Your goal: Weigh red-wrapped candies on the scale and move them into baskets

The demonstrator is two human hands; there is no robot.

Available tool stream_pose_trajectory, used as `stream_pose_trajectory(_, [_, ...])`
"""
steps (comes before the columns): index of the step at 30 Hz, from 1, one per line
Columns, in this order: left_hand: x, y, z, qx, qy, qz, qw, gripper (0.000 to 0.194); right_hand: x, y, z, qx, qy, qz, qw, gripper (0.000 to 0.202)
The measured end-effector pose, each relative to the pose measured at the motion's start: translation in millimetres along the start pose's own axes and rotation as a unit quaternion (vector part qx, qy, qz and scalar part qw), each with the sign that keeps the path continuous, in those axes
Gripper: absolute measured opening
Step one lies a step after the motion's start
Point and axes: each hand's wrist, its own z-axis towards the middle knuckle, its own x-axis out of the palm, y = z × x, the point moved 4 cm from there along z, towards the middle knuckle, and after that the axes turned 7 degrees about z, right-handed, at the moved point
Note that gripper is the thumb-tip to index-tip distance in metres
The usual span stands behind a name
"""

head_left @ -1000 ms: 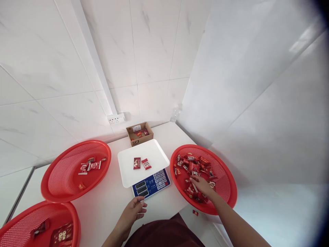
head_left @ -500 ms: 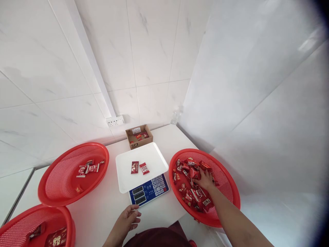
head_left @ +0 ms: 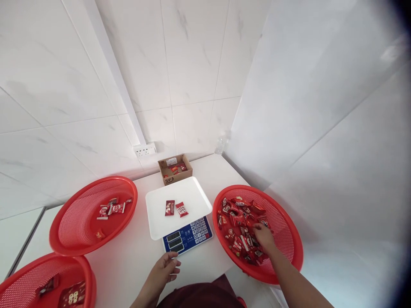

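Observation:
My right hand (head_left: 263,237) is down in the right-hand red basket (head_left: 290,239), among a heap of small red snack packets (head_left: 239,218). Its fingers are drawn together at the packets, and whatever they grip is hidden. My left hand (head_left: 165,269) hovers by the front edge of the scale (head_left: 186,235), fingers loosely curled and apart, holding nothing. On the scale's white tray (head_left: 160,229) lie two packets, a dark red one (head_left: 170,208) and a red-and-white one (head_left: 182,209), side by side.
Behind the scale stands an open cardboard box (head_left: 175,169) with a few packets. Two more red baskets, the upper one (head_left: 73,214) and the lower one (head_left: 86,278), hold a few packets at left. A clear plastic bottle (head_left: 220,145) stands in the wall corner.
My right hand has drawn slightly back toward me and to the right in the basket; its fingers, spread before, are now closed together. The left hand and tray packets stay much the same.

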Motion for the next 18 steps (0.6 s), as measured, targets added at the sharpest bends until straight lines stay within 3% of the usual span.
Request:
stream_pose_trajectory(3, [-0.6,0.6,-1.6,-0.006,-0.003,0.006,1.000,0.055,1.2,2.7,-1.5,-0.011,0.015,0.012,1.000,0.030])
stream_pose_trajectory(6, [-0.7,0.4,-4.2,-0.008,-0.005,0.007,1.000,0.057,8.9,16.2,-4.3,-0.036,0.009,-0.005,0.999,0.059])
stream_pose_trajectory(9, [-0.2,-0.6,-8.1,-0.005,-0.001,0.005,1.000,0.057,20.0,32.5,-12.8,-0.054,-0.012,-0.096,0.994,0.081])
stream_pose_trajectory(12, [-1.1,-1.5,-11.7,-0.006,-0.004,0.003,1.000,0.056,25.7,41.4,-21.0,-0.049,-0.019,-0.146,0.988,0.077])
stream_pose_trajectory(18, [-1.3,-1.9,-12.3,0.001,-0.010,0.010,1.000,0.056,9.2,34.5,-21.9,-0.055,-0.015,-0.028,0.998,0.045])
